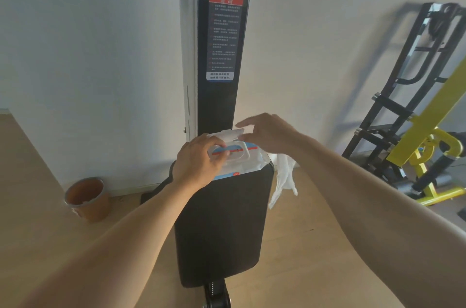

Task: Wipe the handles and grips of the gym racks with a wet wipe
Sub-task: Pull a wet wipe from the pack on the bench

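Hands at work on wipes pack (237, 159) atop black bench pad (222, 219): left hand (199, 161) grips pack, right hand (267, 135), fingers spread, touches open lid (232, 134); loose wipe (283, 176) hangs below.

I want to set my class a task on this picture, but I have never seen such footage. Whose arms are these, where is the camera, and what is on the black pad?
There is one picture, taken by a camera worn on a person's head, looking forward and down. So the two bare arms reaching in from below are that person's own.

The left hand rests on a pack of wet wipes, which lies at the far end of a black padded bench. The pack's lid is flipped open. The right hand is open, its fingers at the raised lid; it grips nothing clearly.

A white wipe hangs off the bench's right edge. Behind stands a black upright post with a warning label. A brown bucket sits on the floor to the left, and a black and yellow gym machine stands to the right.
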`<state>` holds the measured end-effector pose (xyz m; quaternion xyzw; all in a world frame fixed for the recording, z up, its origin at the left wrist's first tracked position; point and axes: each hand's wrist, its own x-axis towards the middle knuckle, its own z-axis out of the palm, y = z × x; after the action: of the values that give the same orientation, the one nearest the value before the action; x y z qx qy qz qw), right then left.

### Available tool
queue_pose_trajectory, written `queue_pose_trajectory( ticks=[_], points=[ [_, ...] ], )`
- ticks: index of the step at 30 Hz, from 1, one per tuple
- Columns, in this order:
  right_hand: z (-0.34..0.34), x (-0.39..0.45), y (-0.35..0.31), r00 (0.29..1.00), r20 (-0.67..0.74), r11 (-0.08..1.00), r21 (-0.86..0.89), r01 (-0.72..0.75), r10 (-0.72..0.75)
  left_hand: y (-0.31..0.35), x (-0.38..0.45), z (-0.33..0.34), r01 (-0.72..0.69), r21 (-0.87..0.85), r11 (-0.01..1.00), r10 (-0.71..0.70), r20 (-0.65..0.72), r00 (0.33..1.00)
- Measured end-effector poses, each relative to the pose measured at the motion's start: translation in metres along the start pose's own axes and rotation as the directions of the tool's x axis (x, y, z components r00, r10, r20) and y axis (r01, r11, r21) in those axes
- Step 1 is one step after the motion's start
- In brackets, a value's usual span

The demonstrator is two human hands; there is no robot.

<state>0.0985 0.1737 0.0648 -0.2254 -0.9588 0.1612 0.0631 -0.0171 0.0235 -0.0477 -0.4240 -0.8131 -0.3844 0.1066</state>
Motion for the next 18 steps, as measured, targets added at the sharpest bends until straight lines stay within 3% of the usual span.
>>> queue_pose_trajectory(
  ticks=[7,13,18],
  points=[
    [0.015,-0.009,0.006,0.989,-0.133,0.997,-0.057,0.051,-0.058,-0.002,0.000,0.000,0.007,-0.100,0.995,-0.016,-0.089,0.996],
    [0.028,-0.020,0.010,0.993,-0.004,0.970,-0.214,0.114,-0.118,-0.001,-0.005,-0.005,0.095,-0.181,0.979,-0.104,-0.045,0.994],
    [0.038,-0.026,0.015,0.993,-0.020,0.964,-0.244,0.105,-0.114,-0.006,-0.002,0.001,0.094,-0.090,0.991,-0.092,0.023,0.995]
  ],
)
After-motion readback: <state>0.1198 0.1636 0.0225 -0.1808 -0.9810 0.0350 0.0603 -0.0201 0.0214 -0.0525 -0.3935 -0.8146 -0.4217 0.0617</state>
